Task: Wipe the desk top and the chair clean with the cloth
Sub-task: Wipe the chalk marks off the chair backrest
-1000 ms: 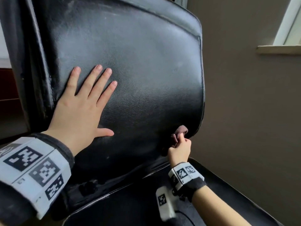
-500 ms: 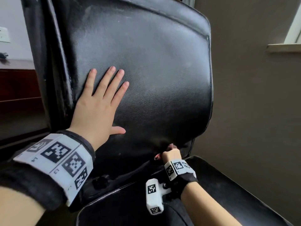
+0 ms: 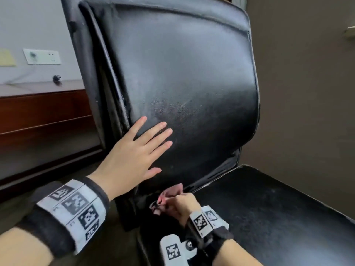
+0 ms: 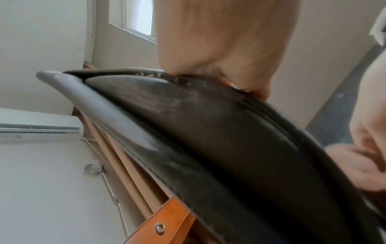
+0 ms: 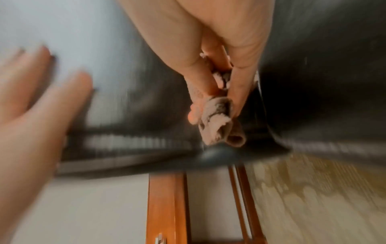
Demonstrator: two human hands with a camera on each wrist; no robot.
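Observation:
A black leather chair fills the head view, its backrest (image 3: 182, 89) upright and its seat (image 3: 259, 214) at the lower right. My left hand (image 3: 134, 156) lies flat with straight, spread fingers on the lower left of the backrest. My right hand (image 3: 178, 206) grips a bunched pink cloth (image 3: 169, 196), soiled with dark marks, at the gap where the backrest meets the seat. The right wrist view shows that cloth (image 5: 217, 122) pinched between my thumb and fingers. In the left wrist view the backrest (image 4: 229, 140) curves away under my left palm (image 4: 225, 46).
A dark wood desk (image 3: 42, 114) stands at the left behind the chair, with a small black object (image 3: 56, 78) on its top. A white socket plate (image 3: 41, 56) is on the wall above. A brown wall (image 3: 307, 112) closes the right side.
My right hand moved the cloth from the backrest's lower right edge down and left to the gap at the seat. The left hand slid lower on the backrest as the view shifted.

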